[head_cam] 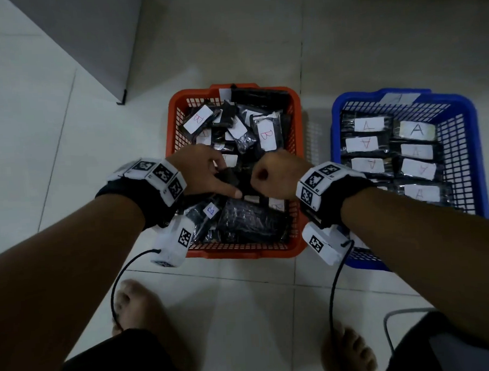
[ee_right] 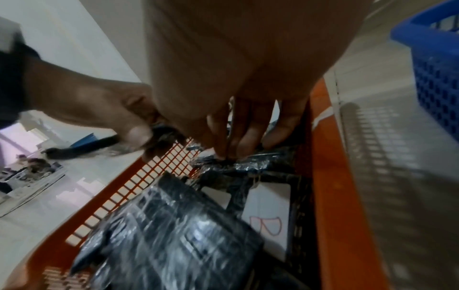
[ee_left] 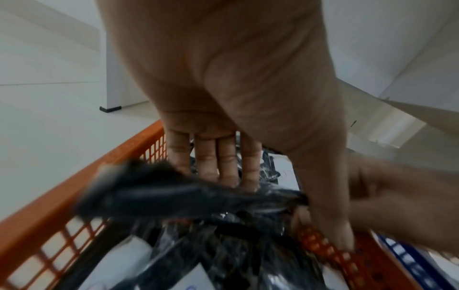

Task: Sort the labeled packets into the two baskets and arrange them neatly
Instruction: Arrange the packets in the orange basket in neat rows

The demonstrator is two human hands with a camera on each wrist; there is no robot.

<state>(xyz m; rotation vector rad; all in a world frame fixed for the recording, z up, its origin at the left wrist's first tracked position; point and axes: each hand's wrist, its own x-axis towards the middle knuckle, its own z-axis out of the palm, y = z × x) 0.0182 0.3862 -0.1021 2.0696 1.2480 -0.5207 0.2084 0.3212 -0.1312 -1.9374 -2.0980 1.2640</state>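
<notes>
Over the orange basket [head_cam: 297,143] on the tiled floor [head_cam: 243,303], both your hands work among a loose heap of black packets with white B labels [head_cam: 267,135]. Only your head view takes in the blue basket [head_cam: 472,136] just to the right, where packets labelled A [head_cam: 417,129] lie flat in two tidy columns; the right wrist view catches just a corner of it. Your left wrist view shows what the head view hides: your left hand [ee_left: 223,109], fingers [ee_left: 227,162] extended downward behind a blurred black packet [ee_left: 174,194], thumb pressing it from the near side, so it is pinched. Your right hand [ee_right: 248,82] bunches its fingertips [ee_right: 244,141] onto a crinkled packet [ee_right: 238,166] inside the basket, pinching its wrapper. Motion blur smears the held packet, and its label cannot be read. From above, your right hand looks like a fist, knuckles up. Your bare feet [head_cam: 133,305] are cut off at the lower edge.
</notes>
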